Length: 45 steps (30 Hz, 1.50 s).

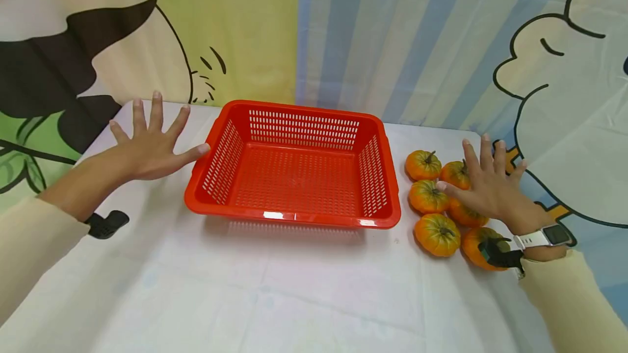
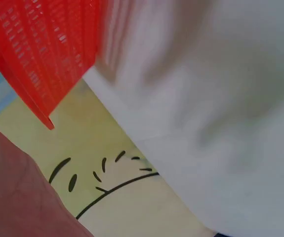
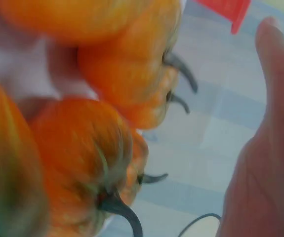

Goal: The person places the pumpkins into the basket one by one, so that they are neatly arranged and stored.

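A red plastic basket [image 1: 294,219] with slotted walls stands on the white-covered table, nothing inside it. Left of it, my left hand [image 1: 149,148] is spread with straight fingers, its thumb tip close to the basket's left rim; whether they touch I cannot tell. To the right of the basket lie several small orange pumpkins [image 1: 436,235] in two columns. My right hand [image 1: 490,187] is spread above the right column, partly hiding it, and holds nothing. The right wrist view has the pumpkins [image 3: 82,148] close up, with the hand's edge at right.
White cloth covers the table [image 1: 275,298]. Behind it hangs a printed backdrop [image 1: 245,26] with cartoon figures and blue stripes. A white watch [image 1: 539,237] and a black strap mount sit on the right wrist, another black mount [image 1: 105,225] on the left.
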Available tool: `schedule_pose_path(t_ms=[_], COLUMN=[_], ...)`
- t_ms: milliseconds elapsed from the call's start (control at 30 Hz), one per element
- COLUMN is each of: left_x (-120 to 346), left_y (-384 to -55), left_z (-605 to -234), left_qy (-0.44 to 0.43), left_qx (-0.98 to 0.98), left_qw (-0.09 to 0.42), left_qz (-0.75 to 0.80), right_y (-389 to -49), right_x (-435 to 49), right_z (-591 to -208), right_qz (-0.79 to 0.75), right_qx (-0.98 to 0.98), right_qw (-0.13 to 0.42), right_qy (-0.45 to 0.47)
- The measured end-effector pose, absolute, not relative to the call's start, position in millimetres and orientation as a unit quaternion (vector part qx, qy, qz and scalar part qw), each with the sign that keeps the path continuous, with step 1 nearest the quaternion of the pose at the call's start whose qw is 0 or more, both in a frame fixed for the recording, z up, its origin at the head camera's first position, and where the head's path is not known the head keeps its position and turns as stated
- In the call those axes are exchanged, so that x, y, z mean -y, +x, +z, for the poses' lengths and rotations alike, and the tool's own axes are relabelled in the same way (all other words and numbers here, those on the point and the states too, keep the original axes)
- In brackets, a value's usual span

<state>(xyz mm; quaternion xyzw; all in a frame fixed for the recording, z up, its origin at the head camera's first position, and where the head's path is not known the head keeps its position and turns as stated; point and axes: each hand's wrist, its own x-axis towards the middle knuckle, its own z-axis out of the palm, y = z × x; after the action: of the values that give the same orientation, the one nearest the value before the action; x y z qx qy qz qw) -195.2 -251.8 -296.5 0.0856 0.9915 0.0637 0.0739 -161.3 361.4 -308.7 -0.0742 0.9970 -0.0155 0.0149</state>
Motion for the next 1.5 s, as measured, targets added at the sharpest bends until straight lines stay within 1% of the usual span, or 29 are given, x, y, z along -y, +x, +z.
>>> schedule_pose_path(t_ms=[133, 333, 500, 733, 867, 1067, 1267, 1500], left_x=[249, 244, 237, 234, 227, 210, 203, 202], left_y=[-183, -170, -160, -141, -130, -122, -121, -122], left_z=[-301, -305, -312, -324, -327, -328, -334, -341], left_qy=[0.111, 0.133, 0.145, 0.125, 0.122, 0.123, 0.114, 0.115], left_qx=[-0.988, -0.977, -0.968, -0.936, -0.906, -0.899, -0.891, -0.892], left_qw=[0.046, 0.042, 0.019, 0.025, 0.0, -0.015, -0.02, -0.015], left_qz=[0.102, 0.161, 0.203, 0.329, 0.405, 0.421, 0.44, 0.436], right_y=[-152, -138, -124, -107, -98, -80, -63, -54], right_x=[-358, -355, -358, -357, -357, -355, -352, -350], right_z=[-311, -312, -313, -320, -327, -333, -346, -361], right_qz=[-0.042, -0.07, -0.131, -0.238, -0.306, -0.384, -0.391, -0.392], right_qx=[-0.995, -0.99, -0.978, -0.955, -0.932, -0.903, -0.905, -0.907], right_qw=[-0.007, -0.024, -0.063, -0.108, -0.121, -0.142, -0.132, -0.109], right_qy=[-0.091, -0.12, -0.146, -0.144, -0.154, -0.132, -0.102, -0.109])
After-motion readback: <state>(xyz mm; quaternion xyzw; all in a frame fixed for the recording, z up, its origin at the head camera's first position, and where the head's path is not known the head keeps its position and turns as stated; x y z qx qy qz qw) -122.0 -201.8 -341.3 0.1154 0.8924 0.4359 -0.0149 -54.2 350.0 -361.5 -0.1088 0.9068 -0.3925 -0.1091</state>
